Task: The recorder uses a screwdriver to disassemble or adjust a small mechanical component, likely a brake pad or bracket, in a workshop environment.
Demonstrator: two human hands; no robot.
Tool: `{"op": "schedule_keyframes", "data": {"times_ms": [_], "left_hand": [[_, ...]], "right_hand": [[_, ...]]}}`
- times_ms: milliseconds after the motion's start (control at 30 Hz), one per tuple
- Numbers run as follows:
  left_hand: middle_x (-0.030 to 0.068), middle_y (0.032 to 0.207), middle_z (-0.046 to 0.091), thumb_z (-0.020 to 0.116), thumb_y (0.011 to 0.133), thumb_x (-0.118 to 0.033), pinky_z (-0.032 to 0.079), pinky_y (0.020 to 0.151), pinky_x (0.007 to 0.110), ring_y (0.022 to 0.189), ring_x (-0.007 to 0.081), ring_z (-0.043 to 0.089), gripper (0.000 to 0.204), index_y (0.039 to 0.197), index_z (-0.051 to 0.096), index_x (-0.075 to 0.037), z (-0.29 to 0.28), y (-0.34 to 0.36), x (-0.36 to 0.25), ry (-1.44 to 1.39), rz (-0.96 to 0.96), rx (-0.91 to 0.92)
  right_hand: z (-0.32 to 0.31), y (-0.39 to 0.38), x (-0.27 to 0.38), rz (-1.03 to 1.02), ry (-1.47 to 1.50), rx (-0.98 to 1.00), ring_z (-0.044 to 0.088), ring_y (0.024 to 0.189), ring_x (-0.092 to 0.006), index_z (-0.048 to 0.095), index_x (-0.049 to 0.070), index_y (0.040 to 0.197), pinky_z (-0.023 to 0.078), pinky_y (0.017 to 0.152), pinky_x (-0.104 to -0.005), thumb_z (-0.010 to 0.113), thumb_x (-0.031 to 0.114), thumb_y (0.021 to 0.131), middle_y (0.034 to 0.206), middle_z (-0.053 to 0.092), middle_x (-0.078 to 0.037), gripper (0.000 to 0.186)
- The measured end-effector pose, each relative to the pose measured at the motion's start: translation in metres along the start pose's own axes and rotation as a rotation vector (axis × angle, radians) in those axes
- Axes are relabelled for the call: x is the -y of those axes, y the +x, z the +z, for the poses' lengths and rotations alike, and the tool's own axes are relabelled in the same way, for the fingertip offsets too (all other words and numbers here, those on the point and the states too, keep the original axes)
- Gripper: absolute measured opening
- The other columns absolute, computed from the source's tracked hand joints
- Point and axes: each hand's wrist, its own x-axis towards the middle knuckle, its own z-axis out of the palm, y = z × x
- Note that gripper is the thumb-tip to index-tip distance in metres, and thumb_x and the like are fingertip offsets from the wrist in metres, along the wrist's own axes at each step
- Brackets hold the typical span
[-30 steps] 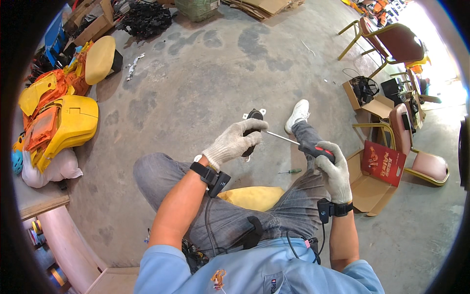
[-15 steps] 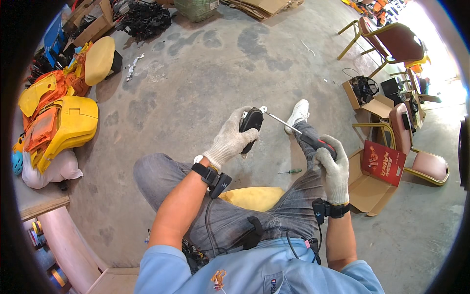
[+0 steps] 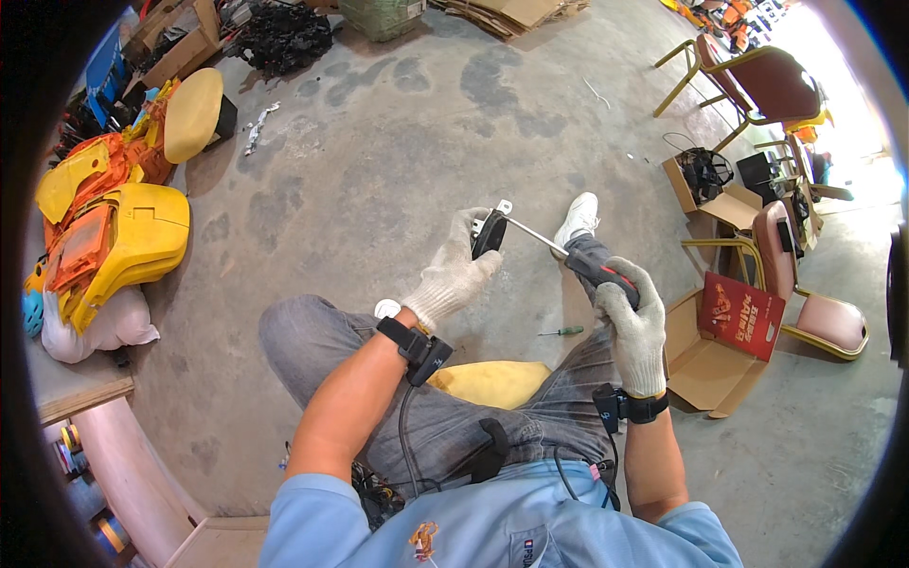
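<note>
The work looks like it is in the middle: the tool is up at the black part (image 3: 490, 235), but the part looks all in one piece. White tabs (image 3: 505, 205) stick out at its top end, so nothing there looks taken off. Any screws are too small to see, so I cannot tell how many are done or how many are left. The black part is up in the air in front of the person, over the gray floor (image 3: 379, 208). The left hand (image 3: 456, 270), in a pale glove, is closed around it, with the thumb on the near side and the other fingers mostly hidden behind. The right hand (image 3: 636, 331), also in a glove, is wrapped around the black and red handle of a screwdriver (image 3: 585, 266). Its thin metal rod points up and left, and its tip is right by the top of the part, near a white tab. I cannot tell if the tip sits in a screw. A small green screwdriver (image 3: 570, 330) lies on the floor near the leg.
</note>
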Motion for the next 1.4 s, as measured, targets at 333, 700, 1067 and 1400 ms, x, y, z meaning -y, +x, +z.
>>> {"op": "schedule_keyframes", "data": {"times_ms": [333, 700, 1067, 1400], "left_hand": [[0.0137, 0.116, 0.065, 0.069, 0.093, -0.018, 0.059, 0.080, 0.039, 0.093, 0.0229, 0.068, 0.068, 0.154, 0.040, -0.012, 0.003, -0.001, 0.003, 0.081, 0.075, -0.061], [0.0151, 0.119, 0.063, 0.069, 0.093, -0.018, 0.058, 0.082, 0.040, 0.094, 0.0235, 0.067, 0.068, 0.154, 0.041, -0.011, 0.003, -0.002, -0.001, 0.092, 0.048, -0.046], [0.0160, 0.125, 0.062, 0.069, 0.089, -0.017, 0.053, 0.101, 0.044, 0.111, 0.0292, 0.066, 0.077, 0.160, 0.039, -0.018, 0.000, -0.008, -0.006, 0.128, 0.063, -0.016], [0.0146, 0.131, 0.061, 0.071, 0.089, -0.017, 0.051, 0.106, 0.043, 0.117, 0.0282, 0.064, 0.078, 0.161, 0.041, -0.015, -0.001, -0.005, 0.000, 0.081, 0.079, 0.066]], "right_hand": [[-0.002, 0.002, -0.003, -0.013, -0.005, -0.005, 0.061, 0.077, -0.0076, 0.063, -0.002, 0.137, 0.051, 0.068, -0.0224, 0.066, 0.007, 0.103, 0.094, 0.068, -0.004, 0.035], [0.000, 0.001, -0.002, 0.008, -0.017, -0.014, 0.062, 0.078, -0.0078, 0.063, -0.003, 0.137, 0.052, 0.070, -0.0230, 0.066, 0.008, 0.104, 0.095, 0.068, -0.004, 0.036], [0.003, -0.007, 0.013, -0.037, -0.150, -0.001, 0.063, 0.083, -0.0089, 0.057, 0.002, 0.139, 0.054, 0.074, -0.0271, 0.066, 0.003, 0.096, 0.100, 0.065, -0.004, 0.043], [-0.006, -0.001, 0.003, 0.199, 0.011, -0.070, 0.061, 0.085, -0.0111, 0.054, -0.001, 0.142, 0.054, 0.073, -0.0274, 0.065, 0.022, 0.103, 0.108, 0.063, -0.008, 0.047]]}}
